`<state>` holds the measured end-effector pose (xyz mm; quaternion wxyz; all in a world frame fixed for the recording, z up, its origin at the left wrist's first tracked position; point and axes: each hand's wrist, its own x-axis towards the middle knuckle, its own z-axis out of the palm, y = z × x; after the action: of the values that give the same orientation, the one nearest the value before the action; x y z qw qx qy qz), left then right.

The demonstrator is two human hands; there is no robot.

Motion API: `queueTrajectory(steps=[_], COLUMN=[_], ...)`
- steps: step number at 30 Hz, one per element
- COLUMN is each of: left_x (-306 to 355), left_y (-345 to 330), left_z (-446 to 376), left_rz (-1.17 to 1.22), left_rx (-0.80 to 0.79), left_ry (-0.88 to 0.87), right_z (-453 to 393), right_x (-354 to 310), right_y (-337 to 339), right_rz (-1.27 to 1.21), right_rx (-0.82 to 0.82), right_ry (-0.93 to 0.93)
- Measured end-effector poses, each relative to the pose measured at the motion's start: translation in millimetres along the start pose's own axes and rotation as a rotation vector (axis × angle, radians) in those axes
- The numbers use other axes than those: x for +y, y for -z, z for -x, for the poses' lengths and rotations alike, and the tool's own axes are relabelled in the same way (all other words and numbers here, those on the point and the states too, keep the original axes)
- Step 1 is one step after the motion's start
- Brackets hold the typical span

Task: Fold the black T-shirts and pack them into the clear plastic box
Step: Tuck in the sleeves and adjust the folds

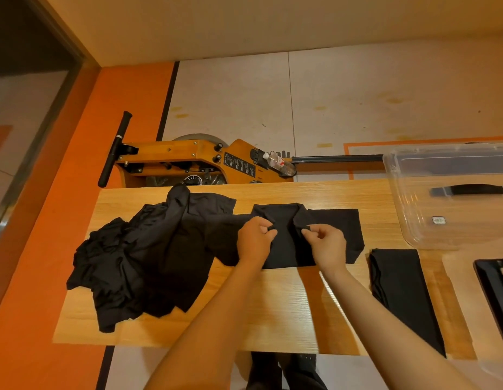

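Fabric of a black T-shirt (pixel 323 237) is being pinched by both hands near the middle of the wooden table (pixel 273 305): a small fold is being held by the left hand (pixel 254 239), another by the right hand (pixel 325 244), with fingers curled. A pile of unfolded black T-shirts (pixel 138 263) is lying toward the left edge. A folded T-shirt (pixel 399 288) is resting near the right edge, just beside the clear plastic box (pixel 413 220), which is sitting at the far right corner.
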<state>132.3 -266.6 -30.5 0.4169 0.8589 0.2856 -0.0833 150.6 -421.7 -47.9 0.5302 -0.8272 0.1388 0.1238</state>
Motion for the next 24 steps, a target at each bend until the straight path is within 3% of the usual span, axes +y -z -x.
queueTrajectory(steps=[14,24], left_x=[6.0,9.9], left_y=[-20.8,-19.9], left_z=[19.6,25.8], left_rz=[0.156,0.292], left_rx=[-0.066,-0.107], left_ry=[0.037,0.073], right_z=[28.0,35.9], right_x=[-3.6,-3.8], right_y=[-14.3,-16.7], right_rz=[-0.149,-0.107], right_rx=[0.09,0.104], right_ry=[-0.073,-0.057])
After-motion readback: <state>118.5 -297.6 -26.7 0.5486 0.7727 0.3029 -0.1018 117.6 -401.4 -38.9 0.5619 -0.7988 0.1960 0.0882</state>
